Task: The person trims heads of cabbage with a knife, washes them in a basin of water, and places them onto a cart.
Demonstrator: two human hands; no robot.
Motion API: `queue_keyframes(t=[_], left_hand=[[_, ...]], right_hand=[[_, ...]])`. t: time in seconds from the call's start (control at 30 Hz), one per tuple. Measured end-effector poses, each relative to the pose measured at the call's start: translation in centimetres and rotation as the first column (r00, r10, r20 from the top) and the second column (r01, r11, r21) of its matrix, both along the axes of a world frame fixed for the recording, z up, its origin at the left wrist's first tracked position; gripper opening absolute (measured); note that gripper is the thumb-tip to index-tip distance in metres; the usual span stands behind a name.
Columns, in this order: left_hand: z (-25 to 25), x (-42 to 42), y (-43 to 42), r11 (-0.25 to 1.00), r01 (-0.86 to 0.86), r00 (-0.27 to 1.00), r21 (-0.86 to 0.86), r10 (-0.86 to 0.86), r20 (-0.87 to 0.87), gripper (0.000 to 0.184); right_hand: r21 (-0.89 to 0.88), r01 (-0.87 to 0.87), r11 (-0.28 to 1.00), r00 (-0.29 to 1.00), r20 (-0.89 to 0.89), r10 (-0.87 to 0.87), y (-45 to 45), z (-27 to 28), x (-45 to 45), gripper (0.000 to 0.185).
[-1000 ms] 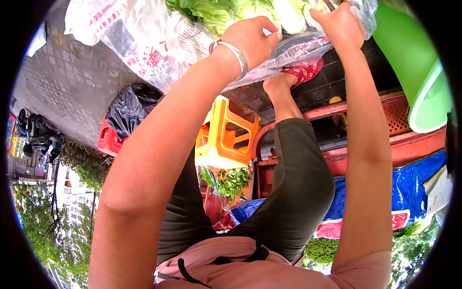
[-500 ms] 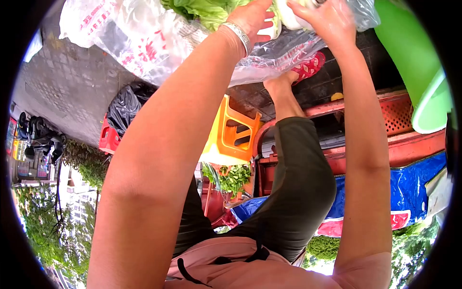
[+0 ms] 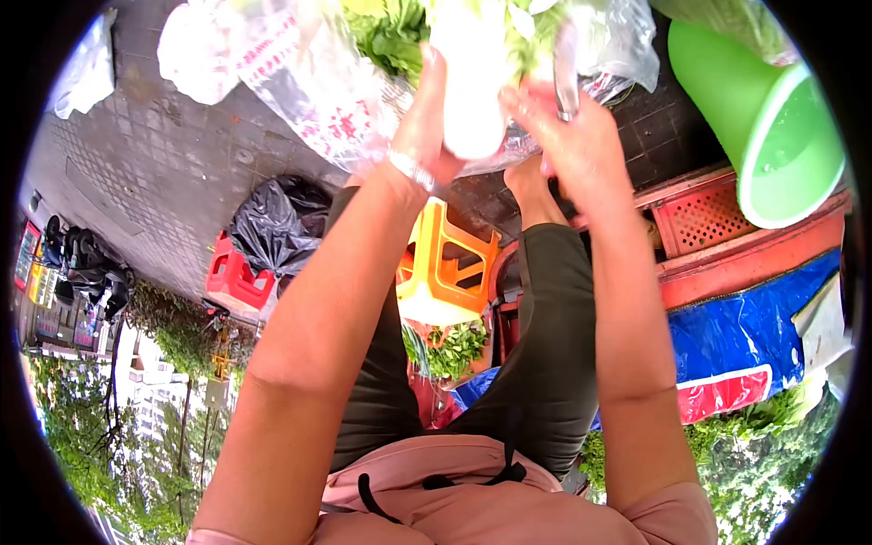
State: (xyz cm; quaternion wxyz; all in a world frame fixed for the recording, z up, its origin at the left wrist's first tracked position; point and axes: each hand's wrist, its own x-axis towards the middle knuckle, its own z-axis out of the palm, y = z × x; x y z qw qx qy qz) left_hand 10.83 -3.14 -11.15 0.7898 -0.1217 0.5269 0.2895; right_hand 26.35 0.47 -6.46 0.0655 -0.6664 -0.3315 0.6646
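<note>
While holding a white-stemmed Chinese cabbage [image 3: 474, 100] above a spread plastic bag [image 3: 341, 109], points its rounded butt toward the body and its leaves away. Wraps the left hand [image 3: 425, 127] around the cabbage's left side, with thumb stretched along the stem and the other fingers mostly hidden. Wears a silver bracelet [image 3: 411, 170] on that wrist. Curls the right hand [image 3: 581, 136] narrowly around a metal blade [image 3: 566, 73], just beside the cabbage, with fingers directed at the stem; cannot tell about contact there because of motion blur. Has green leafy vegetables [image 3: 391, 41] just past the left thumb, by the red-printed film of the bag.

Has dark trousers [image 3: 554, 309] on, with an orange plastic stool [image 3: 440, 295] between the legs and a bunch of greens [image 3: 459, 350] near its seat. To the left, has a black plastic bag [image 3: 277, 222] touching a red plastic stool [image 3: 238, 282] on grey paving [image 3: 145, 163]. To the right, has a pale-rimmed green tub [image 3: 718, 100] near a perforated orange-red crate [image 3: 704, 222], and closer to the body, a blue tarp [image 3: 754, 318].
</note>
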Motion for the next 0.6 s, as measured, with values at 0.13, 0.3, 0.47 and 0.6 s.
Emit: queue_keyframes(t=[0.13,0.3,0.47,0.6], left_hand=[[4.8,-1.6,-1.4,0.971,-0.236,0.961,-0.05,0.241,0.134,0.076],[9.5,-5.4,-1.6,0.977,-0.18,0.984,0.116,0.18,0.014,0.071],[12.0,-8.4,-0.2,0.949,-0.289,0.955,0.129,0.295,-0.028,0.067],[13.6,-9.6,1.3,0.84,-0.542,0.84,0.018,0.542,-0.014,0.067]], right_hand=[[0.016,-0.024,1.0,0.999,0.028,0.024,-2.6,4.2,-3.3,0.038],[-0.143,0.222,0.965,0.958,-0.154,-0.243,-1.1,9.6,-7.8,0.029],[0.017,0.437,0.899,0.891,-0.148,-0.43,-2.2,12.4,-11.8,0.022],[0.199,0.525,0.828,0.849,-0.196,-0.491,-2.9,14.4,-14.7,0.023]])
